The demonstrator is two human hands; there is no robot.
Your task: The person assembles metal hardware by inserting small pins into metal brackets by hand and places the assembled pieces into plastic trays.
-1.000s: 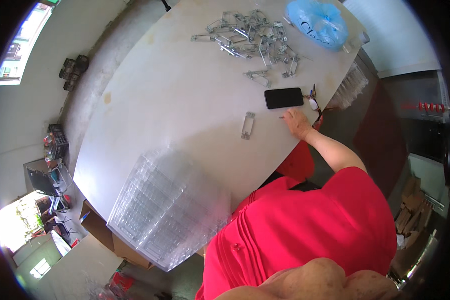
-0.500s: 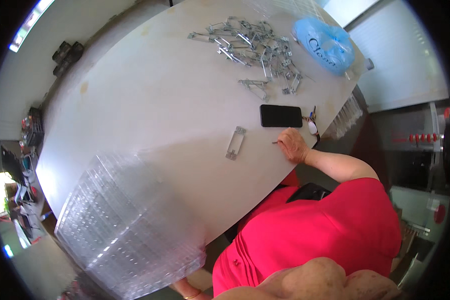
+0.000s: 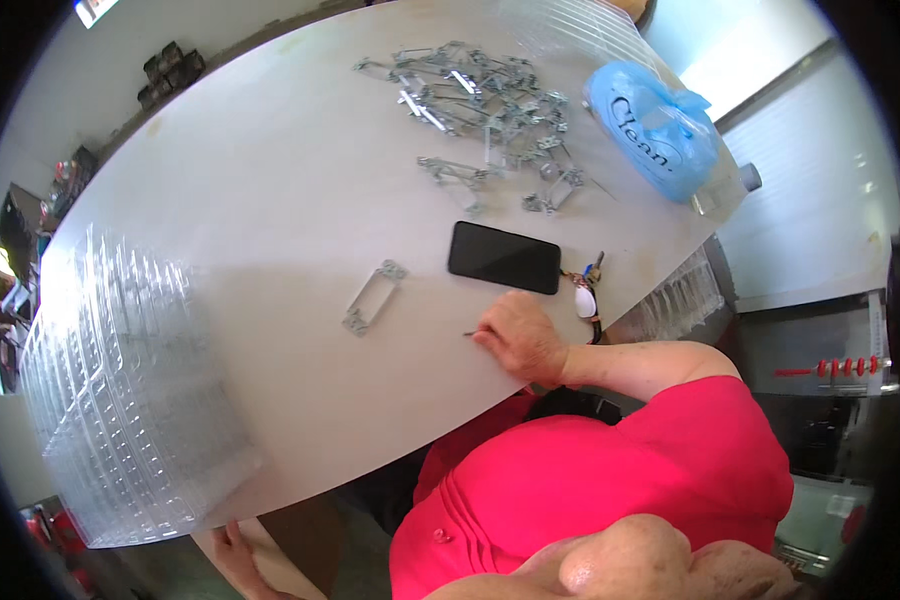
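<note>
My right hand [image 3: 522,338] rests on the table near its front edge, closed in a pinch on a thin dark metal pin [image 3: 468,334] whose tip pokes out past the fingers. To its left lies a flat rectangular metal bracket [image 3: 375,298]. Just beyond the hand is a black phone [image 3: 505,258]. My left hand [image 3: 236,558] is low at the left, below the table edge and beside a pale board-like flap [image 3: 275,570]. Its fingers are only partly visible. Above it, a stack of clear plastic trays [image 3: 135,390] stands on the table's left end.
Several metal brackets [image 3: 490,95] lie in a tangled pile at the far side. A blue plastic bag [image 3: 650,130] sits to its right, with a clear bottle [image 3: 730,190] beside it. Keys [image 3: 592,268] lie next to the phone. More clear trays [image 3: 580,30] are at the back.
My view has turned, so the table things appear farther left. The tray stack has shifted left, and my left hand now shows apart from it. My right hand keeps its pinch.
</note>
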